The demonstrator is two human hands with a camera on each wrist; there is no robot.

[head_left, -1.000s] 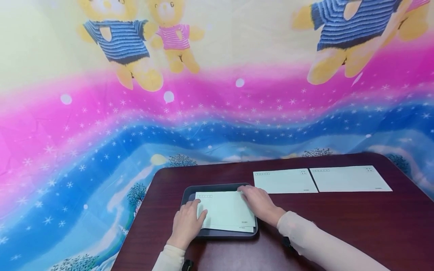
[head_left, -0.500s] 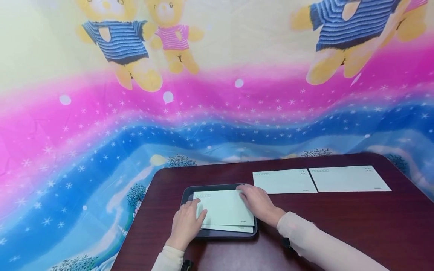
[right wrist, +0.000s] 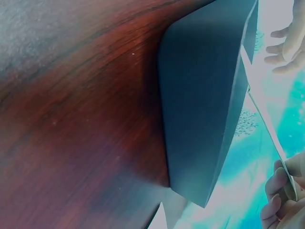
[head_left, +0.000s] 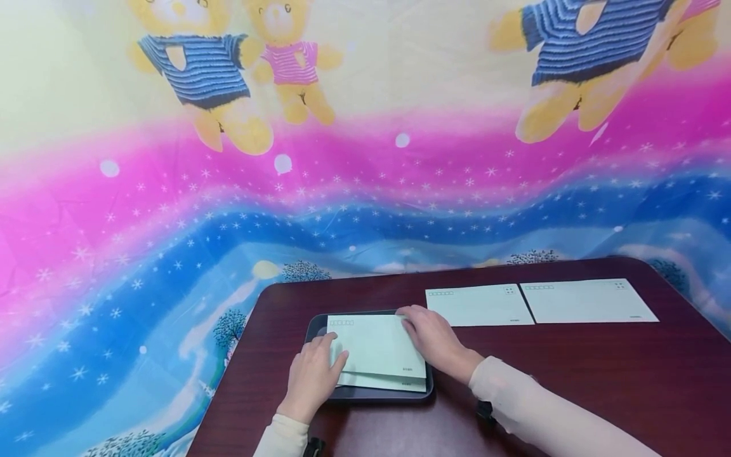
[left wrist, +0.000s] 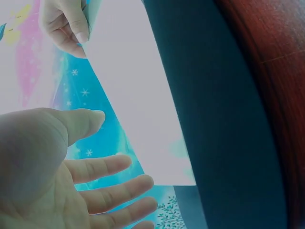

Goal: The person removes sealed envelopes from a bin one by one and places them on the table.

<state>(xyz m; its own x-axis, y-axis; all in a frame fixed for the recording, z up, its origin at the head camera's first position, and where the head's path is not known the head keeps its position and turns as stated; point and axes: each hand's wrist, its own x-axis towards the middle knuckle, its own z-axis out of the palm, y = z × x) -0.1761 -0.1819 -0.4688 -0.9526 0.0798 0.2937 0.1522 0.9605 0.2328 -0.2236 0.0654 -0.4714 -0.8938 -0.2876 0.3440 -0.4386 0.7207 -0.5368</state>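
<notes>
A dark rectangular tray (head_left: 379, 399) holds pale green envelopes, the top envelope (head_left: 374, 346) raised and tilted over the lower envelope (head_left: 394, 381). My right hand (head_left: 436, 339) pinches the top envelope near its far right corner; the right wrist view shows the fingers (right wrist: 274, 186) curled round its edge. By the left side is my left hand (head_left: 313, 376), its fingers spread and extended in the left wrist view. Whether those fingertips (left wrist: 145, 181) touch the envelope, I cannot tell. Most of the lower envelope is hidden.
Two more envelopes lie side by side at the back right, a left one (head_left: 480, 306) and a right one (head_left: 591, 301). They rest on a dark red wooden table (head_left: 542, 381). Behind it hangs a cloth (head_left: 365, 165) printed with bears and snowflakes.
The top envelope has risen and shifted toward the far side of the tray, showing more of the lower envelope. My right hand has moved up slightly with it; the left hand has barely moved.
</notes>
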